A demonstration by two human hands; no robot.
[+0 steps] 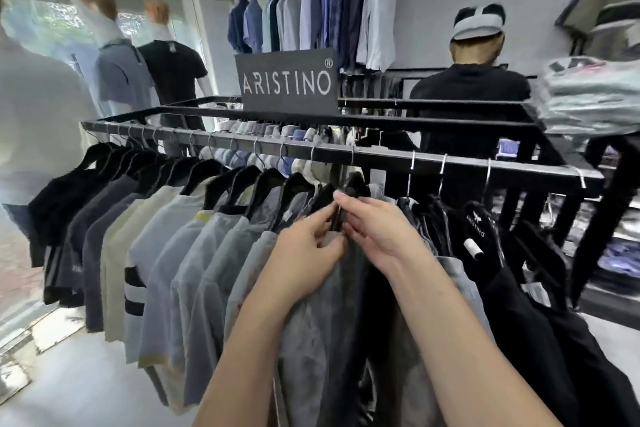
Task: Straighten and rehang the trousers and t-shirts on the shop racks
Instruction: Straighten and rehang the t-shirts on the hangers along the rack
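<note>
A black metal rack rail (311,149) runs across the view with several t-shirts on black hangers. A grey t-shirt (322,315) hangs in the middle on a black hanger (337,215). My left hand (304,263) pinches the shirt's collar at the left of that hanger. My right hand (375,229) holds the hanger's shoulder from the right, fingers curled around it. Both hands meet just below the rail. Black shirts (519,288) hang to the right, pale grey and cream shirts (166,253) to the left.
An ARISTINO sign (287,81) stands on the rack top. A person in a black shirt and cap (474,80) stands behind the rack. Mannequins (173,69) line the window at left. Shirts hang on the back wall (346,3). Folded clothes (588,94) lie at right.
</note>
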